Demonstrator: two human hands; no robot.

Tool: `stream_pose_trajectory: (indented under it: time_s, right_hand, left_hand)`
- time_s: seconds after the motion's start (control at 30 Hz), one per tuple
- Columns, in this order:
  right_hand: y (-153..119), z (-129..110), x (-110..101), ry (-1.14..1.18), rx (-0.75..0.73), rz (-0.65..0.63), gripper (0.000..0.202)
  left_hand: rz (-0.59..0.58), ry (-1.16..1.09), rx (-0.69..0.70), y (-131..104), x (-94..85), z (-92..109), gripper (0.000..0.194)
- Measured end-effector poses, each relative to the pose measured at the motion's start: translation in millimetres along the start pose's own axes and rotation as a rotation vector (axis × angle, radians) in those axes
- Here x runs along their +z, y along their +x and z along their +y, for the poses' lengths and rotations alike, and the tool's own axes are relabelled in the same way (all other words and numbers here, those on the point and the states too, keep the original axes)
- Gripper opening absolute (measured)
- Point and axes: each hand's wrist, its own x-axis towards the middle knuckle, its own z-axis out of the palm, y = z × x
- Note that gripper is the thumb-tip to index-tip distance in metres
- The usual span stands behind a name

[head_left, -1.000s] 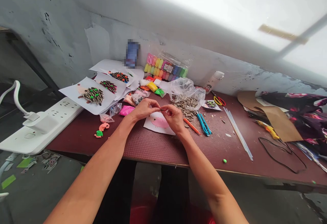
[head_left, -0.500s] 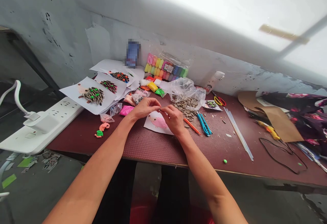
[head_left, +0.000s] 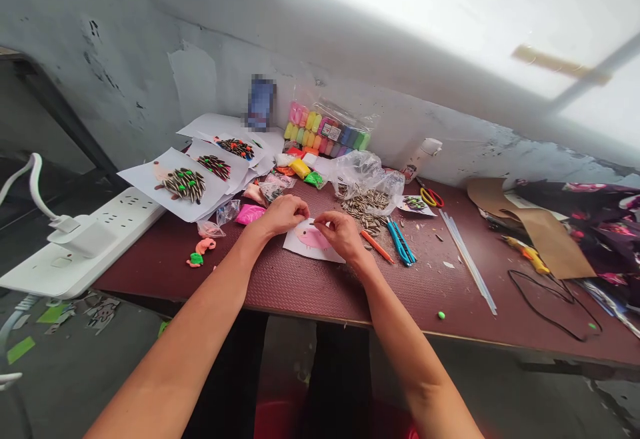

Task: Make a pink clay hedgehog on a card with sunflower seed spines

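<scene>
A white sheet of paper [head_left: 295, 247] lies flat in front of me, bearing a pink hedgehog-like figure [head_left: 311, 239] with a small eye. My right hand [head_left: 341, 233] is over the paper's right part, finger and thumb pinched on a small dark sliver that looks like a sunflower seed [head_left: 313, 224]. At the paper's upper left edge is my left hand [head_left: 284, 216], its fingers curled together; whatever they hold, if anything, is too small to make out. Striped sunflower seeds [head_left: 367, 207] lie heaped beyond my right hand, partly under a clear plastic bag [head_left: 363, 171].
An orange pen [head_left: 377, 247] and a blue utility knife [head_left: 400, 242] lie right of the paper. Glue sticks [head_left: 469, 262], scissors [head_left: 431, 197] and a yellow glue gun [head_left: 527, 255] are farther right. Seed-covered pictures [head_left: 185, 185], clay packets [head_left: 300, 168] and a power strip [head_left: 100, 245] stand left and behind.
My hands were together at the fingertips above the paper and have now drawn apart. The right hand has come lower over the pink figure, which shows more fully.
</scene>
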Motion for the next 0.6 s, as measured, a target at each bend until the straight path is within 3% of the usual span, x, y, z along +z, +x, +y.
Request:
stream_pose_trajectory:
  time_s: [0.6]
  right_hand:
    - [0.8,6.0,6.7,-0.126,-0.041,-0.040,0.013]
  left_hand:
    - [-0.045,0.127,0.025,1.3,-1.5,0.8,0.025]
